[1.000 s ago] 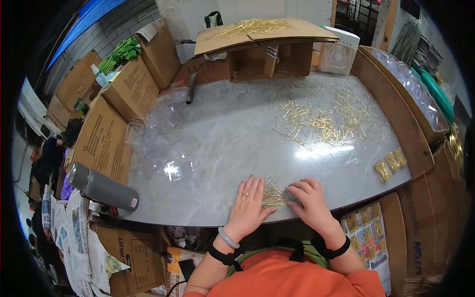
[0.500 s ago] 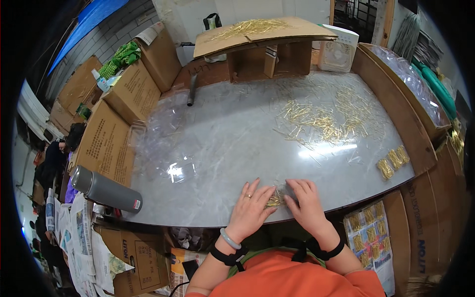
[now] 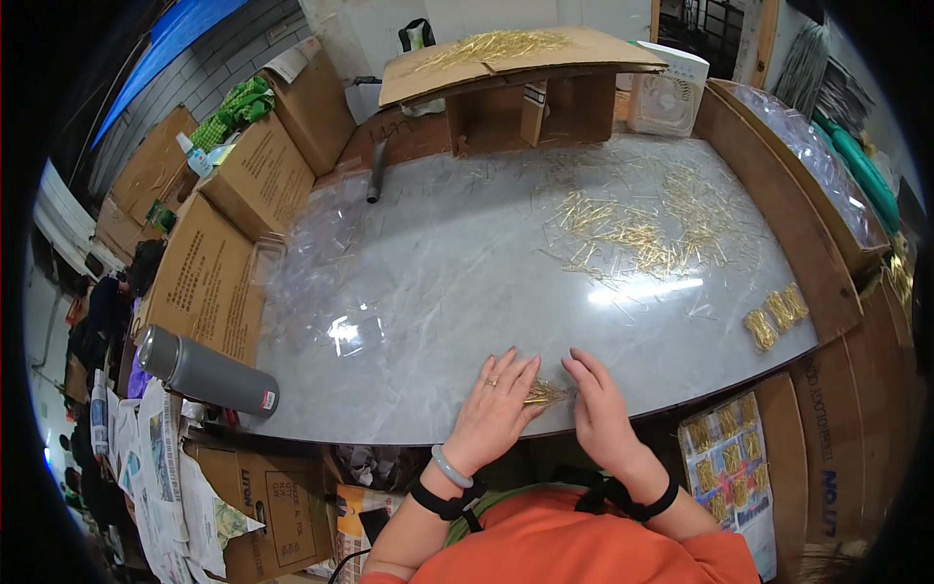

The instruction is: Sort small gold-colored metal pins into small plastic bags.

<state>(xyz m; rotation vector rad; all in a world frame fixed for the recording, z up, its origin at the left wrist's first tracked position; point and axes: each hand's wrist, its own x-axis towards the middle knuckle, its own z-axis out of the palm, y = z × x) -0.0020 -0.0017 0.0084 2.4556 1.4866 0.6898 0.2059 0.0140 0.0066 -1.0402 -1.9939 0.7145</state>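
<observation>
At the near edge of the grey marbled tabletop (image 3: pixel 418 302) lies a small bundle of thin gold wire pins (image 3: pixel 545 392). My left hand (image 3: pixel 491 414), wearing a ring and a pale bangle, grips the bundle's left end, its fingers bent over it and thumb along the near side. My right hand (image 3: pixel 603 419) stands on edge at the bundle's right end with fingers stretched out; its palm side is hidden. A wide loose spread of gold wire pins (image 3: pixel 632 234) covers the far right of the table. Several finished-looking gold bundles (image 3: pixel 778 310) lie at the right edge.
A grey flask (image 3: pixel 209 372) leans at the left edge by cardboard boxes (image 3: pixel 209 282). Clear plastic pieces (image 3: pixel 321 253) lie nearby. A dark tube (image 3: pixel 377 175), a cardboard shelf (image 3: pixel 486 117) with pins on top and a white fan (image 3: pixel 669 92) stand behind. More bundles (image 3: pixel 732 457) rest lower right.
My right hand has turned more onto its edge and shifted slightly right, showing more of the bundle. My left hand stays almost in place on the bundle.
</observation>
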